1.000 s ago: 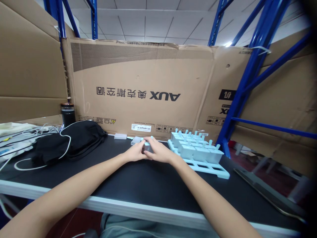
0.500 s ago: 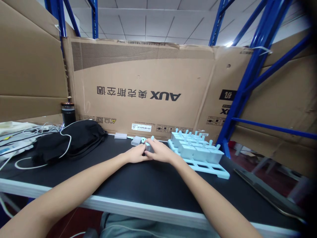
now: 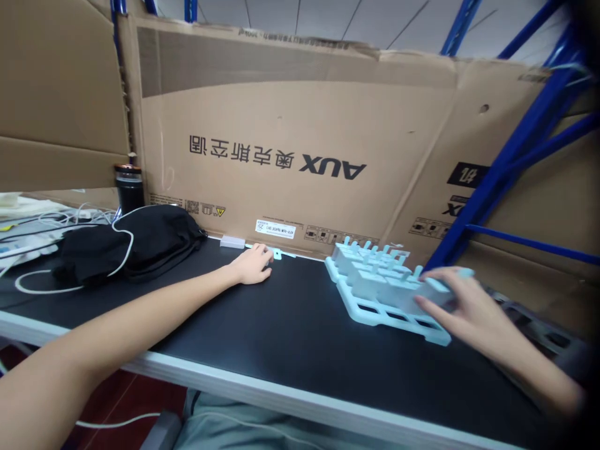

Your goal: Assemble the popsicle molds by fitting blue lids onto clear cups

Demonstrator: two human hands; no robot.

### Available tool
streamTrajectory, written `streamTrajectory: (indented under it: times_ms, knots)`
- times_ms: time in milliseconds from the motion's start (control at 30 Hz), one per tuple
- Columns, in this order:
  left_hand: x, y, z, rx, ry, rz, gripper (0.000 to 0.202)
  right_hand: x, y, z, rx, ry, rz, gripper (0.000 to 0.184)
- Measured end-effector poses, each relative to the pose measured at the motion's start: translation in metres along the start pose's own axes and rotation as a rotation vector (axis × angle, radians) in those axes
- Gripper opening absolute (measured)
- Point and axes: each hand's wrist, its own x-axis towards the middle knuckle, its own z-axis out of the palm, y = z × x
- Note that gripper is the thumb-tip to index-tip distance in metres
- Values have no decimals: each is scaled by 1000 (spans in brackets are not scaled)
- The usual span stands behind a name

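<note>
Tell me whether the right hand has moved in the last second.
Yes. The right hand went rightward: from beside the left hand, left of the blue tray, to the tray's near right corner, holding a pale mould.

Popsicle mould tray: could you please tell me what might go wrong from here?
1. The right hand grips a mould cup at the tray's near right end; set in askew, it could tip neighbouring cups.
2. The left hand rests by a loose blue stick at the table's far edge; a nudge might shift it.

On table (image 3: 290, 325), moulds (image 3: 370, 281) in tray (image 3: 375, 317) right, bag (image 3: 150, 237) left, perhaps bottle (image 3: 129, 190) behind.
</note>
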Motion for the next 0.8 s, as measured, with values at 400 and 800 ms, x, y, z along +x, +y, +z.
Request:
streamTrajectory:
  times_ms: [400, 800]
  knots:
    - [-6, 2, 2, -59, -6, -30, 16, -37, 59, 28, -216, -42, 139, 48]
    - [-8, 2, 2, -84, -12, -59, 17, -56, 30, 51, -323, -25, 127, 66]
